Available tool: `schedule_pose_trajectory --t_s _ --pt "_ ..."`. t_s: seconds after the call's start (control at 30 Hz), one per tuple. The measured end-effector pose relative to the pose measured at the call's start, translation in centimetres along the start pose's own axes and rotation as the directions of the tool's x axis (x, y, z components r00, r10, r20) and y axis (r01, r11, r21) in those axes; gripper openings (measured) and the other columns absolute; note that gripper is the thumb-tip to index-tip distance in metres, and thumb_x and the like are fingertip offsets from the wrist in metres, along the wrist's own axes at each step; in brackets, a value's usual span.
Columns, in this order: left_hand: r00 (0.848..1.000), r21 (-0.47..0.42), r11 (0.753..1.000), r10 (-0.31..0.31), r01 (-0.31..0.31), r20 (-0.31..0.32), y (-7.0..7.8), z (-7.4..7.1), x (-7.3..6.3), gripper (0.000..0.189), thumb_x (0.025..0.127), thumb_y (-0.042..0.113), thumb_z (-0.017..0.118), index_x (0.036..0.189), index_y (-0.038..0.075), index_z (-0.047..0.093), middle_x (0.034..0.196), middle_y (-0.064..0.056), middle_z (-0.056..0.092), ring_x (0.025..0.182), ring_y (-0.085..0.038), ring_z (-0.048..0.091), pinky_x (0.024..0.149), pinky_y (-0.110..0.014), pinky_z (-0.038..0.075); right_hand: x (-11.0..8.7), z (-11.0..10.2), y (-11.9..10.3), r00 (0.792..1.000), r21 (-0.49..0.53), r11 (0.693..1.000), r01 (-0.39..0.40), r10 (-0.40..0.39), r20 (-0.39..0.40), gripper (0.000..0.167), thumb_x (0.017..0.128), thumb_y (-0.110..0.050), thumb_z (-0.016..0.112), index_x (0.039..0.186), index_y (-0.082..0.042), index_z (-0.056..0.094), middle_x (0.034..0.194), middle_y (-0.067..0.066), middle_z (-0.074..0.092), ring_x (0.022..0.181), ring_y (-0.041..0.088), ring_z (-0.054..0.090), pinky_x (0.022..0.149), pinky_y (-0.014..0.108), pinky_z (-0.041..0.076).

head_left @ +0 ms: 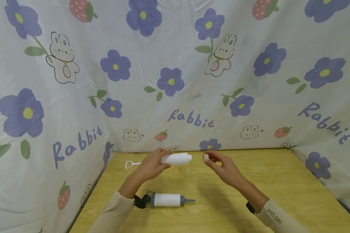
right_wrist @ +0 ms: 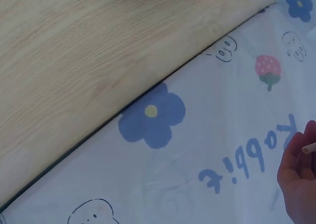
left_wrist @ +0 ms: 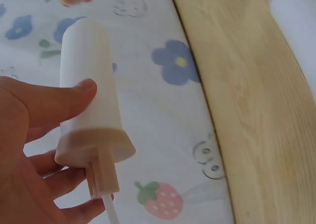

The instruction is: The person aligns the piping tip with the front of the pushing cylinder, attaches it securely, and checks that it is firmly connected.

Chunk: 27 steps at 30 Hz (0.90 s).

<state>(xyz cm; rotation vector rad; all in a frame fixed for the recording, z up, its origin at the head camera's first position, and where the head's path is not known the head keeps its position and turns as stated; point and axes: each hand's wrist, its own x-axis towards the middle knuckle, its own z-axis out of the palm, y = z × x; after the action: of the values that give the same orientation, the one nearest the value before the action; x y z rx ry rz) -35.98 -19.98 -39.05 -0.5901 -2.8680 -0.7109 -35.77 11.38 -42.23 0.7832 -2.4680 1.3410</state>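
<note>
My left hand grips a white plunger tube, held sideways above the table's far part with its narrow end to the right. From its other end a thin white rod with a loop handle sticks out leftward. In the left wrist view the thumb presses the tube's side, above a beige flanged collar with the rod below it. Between thumb and fingers my right hand pinches a small beige end piece, a short gap from the tube. Only part of that hand shows in the right wrist view.
A second white tube with grey ends and a grey nozzle lies on the wooden table, near my left wrist. A patterned cloth hangs behind the table and at both sides.
</note>
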Motion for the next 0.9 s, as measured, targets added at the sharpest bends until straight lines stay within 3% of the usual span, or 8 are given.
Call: schedule_pose_trajectory --t_s 0.13,0.3,0.57,0.9 --pt "0.999 -0.068 0.997 0.035 -0.034 0.018 0.9 -0.4 -0.5 0.049 0.096 0.017 0.074 0.143 0.013 0.062 0.124 -0.006 0.063 0.089 -0.014 0.059 0.077 -0.035 0.051 -0.3 -0.1 0.3 1.0 0.002 1.0 -0.007 0.007 0.012 0.039 0.104 -0.031 0.064 0.139 -0.015 0.063 0.126 0.004 0.071 0.114 0.025 0.069 0.089 0.036 0.057" --pt "0.998 -0.074 0.996 0.059 -0.058 0.021 1.3 -0.3 -0.6 0.049 0.096 0.017 0.074 0.143 0.014 0.062 0.123 -0.006 0.063 0.084 -0.013 0.054 0.074 -0.033 0.047 -0.6 0.2 0.9 1.0 0.012 1.0 0.001 -0.002 0.013 0.038 0.103 -0.031 0.064 0.138 -0.016 0.063 0.126 0.004 0.072 0.113 0.025 0.069 0.089 0.034 0.057" --pt "0.996 -0.056 0.995 0.086 -0.086 0.006 2.0 -0.1 -0.6 0.048 0.095 0.016 0.075 0.141 0.012 0.064 0.121 -0.009 0.064 0.095 -0.018 0.059 0.08 -0.037 0.05 -0.4 0.3 0.8 1.0 0.007 1.0 0.011 -0.011 0.001 0.037 0.103 -0.028 0.065 0.136 -0.013 0.064 0.126 0.006 0.072 0.113 0.027 0.07 0.089 0.04 0.058" --pt "0.992 -0.065 0.99 0.127 -0.126 0.017 2.5 1.0 -0.2 0.046 0.094 0.015 0.075 0.138 0.009 0.065 0.125 -0.01 0.065 0.109 -0.026 0.064 0.092 -0.046 0.053 -0.4 1.4 0.8 0.999 0.042 0.999 -0.016 0.014 0.041 0.04 0.102 -0.028 0.067 0.136 -0.009 0.064 0.128 0.011 0.072 0.113 0.03 0.07 0.09 0.035 0.059"
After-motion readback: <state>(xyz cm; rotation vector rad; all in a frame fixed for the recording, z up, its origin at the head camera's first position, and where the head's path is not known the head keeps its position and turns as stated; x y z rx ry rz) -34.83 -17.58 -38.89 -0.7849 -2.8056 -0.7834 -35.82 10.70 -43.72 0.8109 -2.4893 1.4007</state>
